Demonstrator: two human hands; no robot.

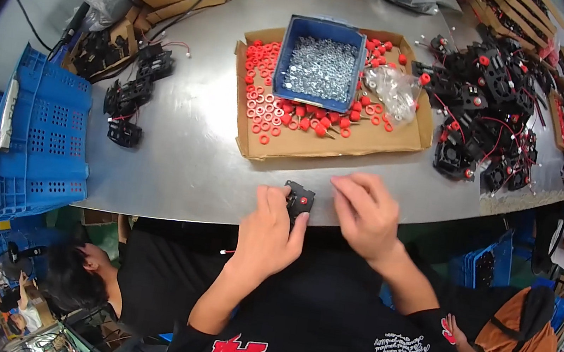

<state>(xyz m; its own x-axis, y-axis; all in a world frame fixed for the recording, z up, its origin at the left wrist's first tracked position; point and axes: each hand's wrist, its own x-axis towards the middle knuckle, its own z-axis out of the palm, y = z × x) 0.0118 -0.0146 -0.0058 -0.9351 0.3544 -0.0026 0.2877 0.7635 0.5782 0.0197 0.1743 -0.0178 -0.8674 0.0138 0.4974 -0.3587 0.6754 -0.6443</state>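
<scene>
Near the table's front edge my left hand (pixel 270 230) grips a small black plastic assembly (pixel 301 198) with a red round piece on its upper face. Just to the right, my right hand (pixel 368 216) is raised with thumb and fingertips pinched together; whatever may be between them is too small to make out. Beyond both hands lies a shallow cardboard tray (pixel 257 150). In it are flat red rings (pixel 260 105), red knobs (pixel 322 126) with metal shafts, and a blue bin (pixel 317 100) full of small shiny metal parts (pixel 322 64).
Black assemblies with wires (pixel 483 110) are heaped at the right, and several more (pixel 138 89) lie in a row at the left. A clear plastic bag (pixel 392 94) rests in the tray. Blue crates (pixel 52 138) stand at the left edge. Other people sit on both sides.
</scene>
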